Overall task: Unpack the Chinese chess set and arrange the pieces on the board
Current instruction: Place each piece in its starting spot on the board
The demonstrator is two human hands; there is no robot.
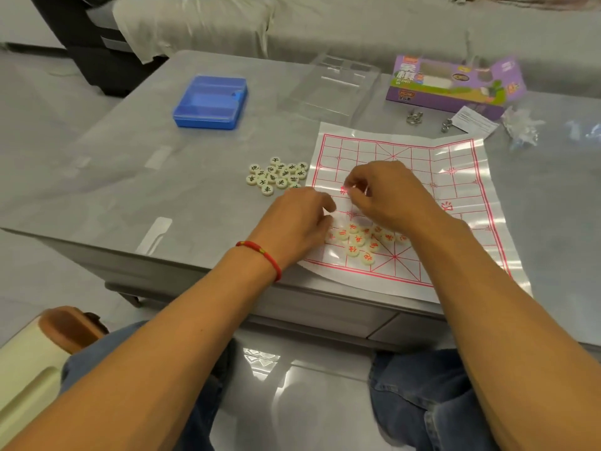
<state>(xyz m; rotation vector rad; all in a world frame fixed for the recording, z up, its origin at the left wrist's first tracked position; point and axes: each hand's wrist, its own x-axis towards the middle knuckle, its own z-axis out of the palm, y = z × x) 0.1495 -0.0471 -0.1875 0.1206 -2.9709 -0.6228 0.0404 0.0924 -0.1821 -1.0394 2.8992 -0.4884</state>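
right hand (387, 193) pinches a red piece (345, 190); left hand (297, 222) loosely curled over board (461, 190).

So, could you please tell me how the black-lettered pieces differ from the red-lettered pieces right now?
The black-lettered pieces sit clustered on the bare table, left of the board; the red-lettered pieces lie heaped on the board itself. The black cluster is untouched, while both hands work at the red heap. Both are cream discs, not yet arranged.

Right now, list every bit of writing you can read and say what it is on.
"象棋": purple box.
"仕": red piece on the board.
"士": black piece on the table.
Leaflet: too small.
Board's red characters: mostly hidden.
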